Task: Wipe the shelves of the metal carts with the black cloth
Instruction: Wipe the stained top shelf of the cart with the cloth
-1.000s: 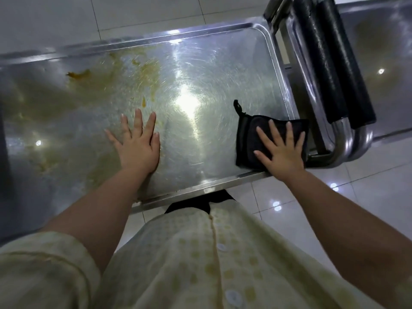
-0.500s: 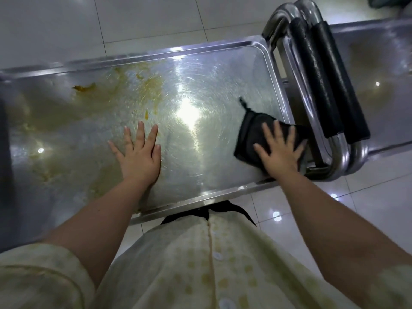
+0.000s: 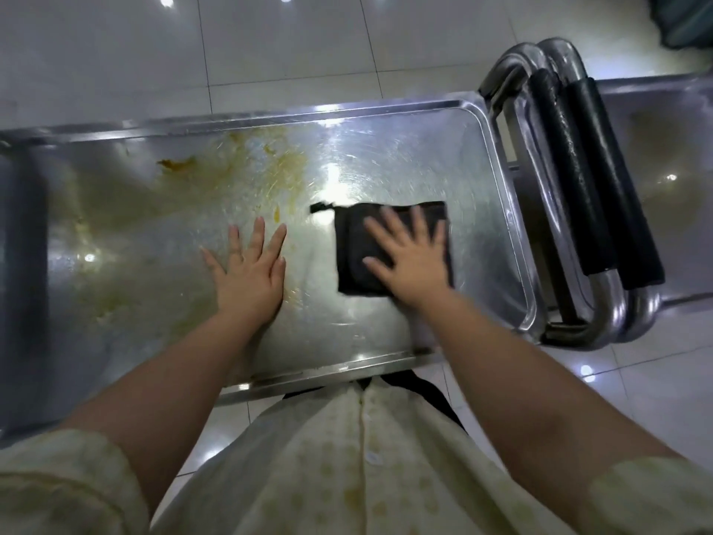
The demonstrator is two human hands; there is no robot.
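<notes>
Though the head view takes in most of the top shelf point(image 3: 386, 148), its left end sinks into shadow and is cut off by the frame, and the near left corner lies behind the left forearm and sleeve. Any lower shelves cannot be seen.

The cloth point(image 3: 355, 256) lies folded flat on the shelf, right of the middle. The right grip point(image 3: 409, 264), a bare hand, presses on it with fingers straight and spread, covering its right half. Both are blurred at their edges, so the cloth's near right corner is hard to make out. A small tab sticks out at its far left corner.

The left grip point(image 3: 250, 279) lies flat on bare metal just left of the cloth, fingers spread, holding nothing. A narrow strip of shelf shows between the two.

Yellow-brown stains point(image 3: 173, 164) spread over the far and left parts of the shelf, beyond and beside the left grip. The metal around the cloth looks shinier, with glare at the middle.

A raised rim runs round the shelf. Bare metal lies between the cloth and the right rim, and also toward the near rim.

Past the right rim stand two black-padded handles point(image 3: 578, 179), close together. A second cart point(image 3: 656, 167) behind them is cut off by the frame.
</notes>
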